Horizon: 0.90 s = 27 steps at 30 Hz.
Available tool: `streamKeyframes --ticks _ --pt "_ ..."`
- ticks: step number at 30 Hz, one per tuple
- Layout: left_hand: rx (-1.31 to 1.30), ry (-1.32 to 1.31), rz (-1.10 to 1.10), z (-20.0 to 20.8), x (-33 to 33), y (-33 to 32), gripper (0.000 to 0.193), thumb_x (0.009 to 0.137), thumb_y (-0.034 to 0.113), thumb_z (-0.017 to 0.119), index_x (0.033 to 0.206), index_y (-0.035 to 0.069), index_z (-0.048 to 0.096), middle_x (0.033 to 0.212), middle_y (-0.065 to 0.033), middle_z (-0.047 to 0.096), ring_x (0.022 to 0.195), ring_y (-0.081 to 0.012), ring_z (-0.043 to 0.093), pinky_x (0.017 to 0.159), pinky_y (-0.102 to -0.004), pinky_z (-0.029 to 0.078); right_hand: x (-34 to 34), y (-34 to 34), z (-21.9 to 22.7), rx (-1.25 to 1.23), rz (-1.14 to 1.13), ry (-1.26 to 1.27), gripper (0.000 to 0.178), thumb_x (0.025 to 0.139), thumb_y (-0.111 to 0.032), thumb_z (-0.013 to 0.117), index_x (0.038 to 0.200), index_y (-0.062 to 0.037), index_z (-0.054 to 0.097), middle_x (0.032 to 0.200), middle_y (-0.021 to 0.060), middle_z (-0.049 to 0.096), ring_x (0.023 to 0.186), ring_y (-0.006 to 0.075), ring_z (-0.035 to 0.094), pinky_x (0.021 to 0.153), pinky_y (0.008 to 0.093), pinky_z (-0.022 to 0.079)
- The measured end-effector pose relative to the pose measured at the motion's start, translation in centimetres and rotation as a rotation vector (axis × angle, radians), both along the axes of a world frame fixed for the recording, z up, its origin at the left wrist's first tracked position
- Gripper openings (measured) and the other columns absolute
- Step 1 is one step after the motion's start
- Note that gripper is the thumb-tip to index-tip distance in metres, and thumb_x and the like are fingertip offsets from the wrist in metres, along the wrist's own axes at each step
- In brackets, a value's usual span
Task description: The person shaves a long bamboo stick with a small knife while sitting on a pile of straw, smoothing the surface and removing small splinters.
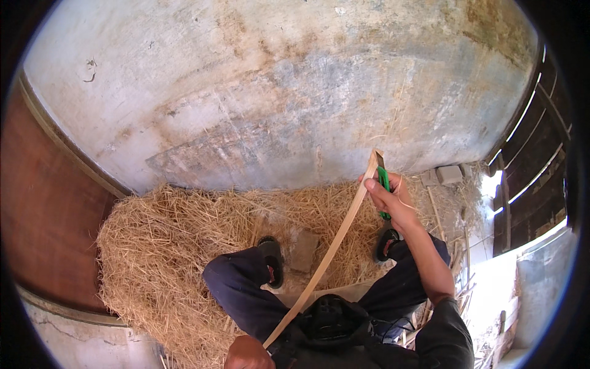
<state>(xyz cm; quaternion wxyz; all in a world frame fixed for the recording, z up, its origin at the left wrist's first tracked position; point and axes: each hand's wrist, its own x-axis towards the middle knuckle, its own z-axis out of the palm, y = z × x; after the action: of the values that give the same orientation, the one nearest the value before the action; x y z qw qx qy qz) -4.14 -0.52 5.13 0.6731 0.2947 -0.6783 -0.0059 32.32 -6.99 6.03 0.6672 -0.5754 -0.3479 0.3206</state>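
A long, pale strip of wood or bamboo (336, 243) runs slantwise between my legs, its far end raised in front of the wall. At the lower edge, my left hand (249, 355) is closed around the strip's near end; most of its fingers are out of sight. My right hand (396, 202) grips a green-handled utility knife (383, 179) near the far end. Its dark blade lies against the strip's tip, and my right thumb presses on the strip's side. A thin curled shaving (381, 136) shows just above the tip.
Loose straw (166, 258) is heaped to the left and around my feet. A weathered wall (276, 111) stands ahead, with a reddish-brown panel (55, 215) at far left. To the right are a brick-like block (449, 174), dark slatted boards (531, 166) and scattered sticks (467, 252).
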Motion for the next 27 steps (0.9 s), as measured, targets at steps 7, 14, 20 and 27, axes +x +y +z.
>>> streamKeyframes --ticks 7,14,20,27 --pt "-0.011 0.019 -0.021 -0.2 0.0 -0.3 0.047 0.102 0.045 0.075 0.139 0.018 0.075 0.141 0.0030 0.073 0.144 -0.0325 0.058 0.125 -0.0720 0.026 0.3 -0.1 -0.1 -0.018 0.021 -0.001 0.039 0.103 -0.034 0.074 0.121 0.0001 0.076 0.079 0.0038 0.071 0.053 0.0019 0.037 0.050 0.0247 0.028" --pt "-0.342 0.241 0.261 -5.2 2.2 1.2 0.046 0.092 0.046 0.086 0.105 0.003 0.076 0.091 -0.0173 0.074 0.076 -0.0323 0.074 0.103 -0.0664 0.048 -0.1 -0.1 0.6 -0.006 0.034 0.009 0.039 0.104 -0.034 0.074 0.119 0.0017 0.075 0.067 -0.0032 0.055 0.050 0.0017 0.034 0.049 0.0243 0.028" --pt "0.197 1.176 1.940 -3.4 6.7 -0.7 0.026 0.107 0.023 0.072 0.118 0.000 0.072 0.084 -0.0031 0.064 0.073 -0.0143 0.066 0.077 -0.0303 0.055 0.1 -0.1 0.2 -0.013 0.039 0.000 0.035 0.102 -0.033 0.075 0.119 -0.0024 0.076 0.076 0.0004 0.067 0.052 0.0019 0.036 0.050 0.0235 0.028" --pt "0.336 1.482 1.611 -4.3 7.4 0.0 0.028 0.112 0.025 0.065 0.123 0.000 0.072 0.077 0.0044 0.059 0.062 -0.0022 0.051 0.057 -0.0207 0.040 0.3 -0.5 -0.1 -0.033 0.025 -0.024 0.033 0.102 -0.028 0.075 0.126 -0.0052 0.070 0.083 -0.0013 0.070 0.062 0.0026 0.047 0.054 0.0237 0.033"
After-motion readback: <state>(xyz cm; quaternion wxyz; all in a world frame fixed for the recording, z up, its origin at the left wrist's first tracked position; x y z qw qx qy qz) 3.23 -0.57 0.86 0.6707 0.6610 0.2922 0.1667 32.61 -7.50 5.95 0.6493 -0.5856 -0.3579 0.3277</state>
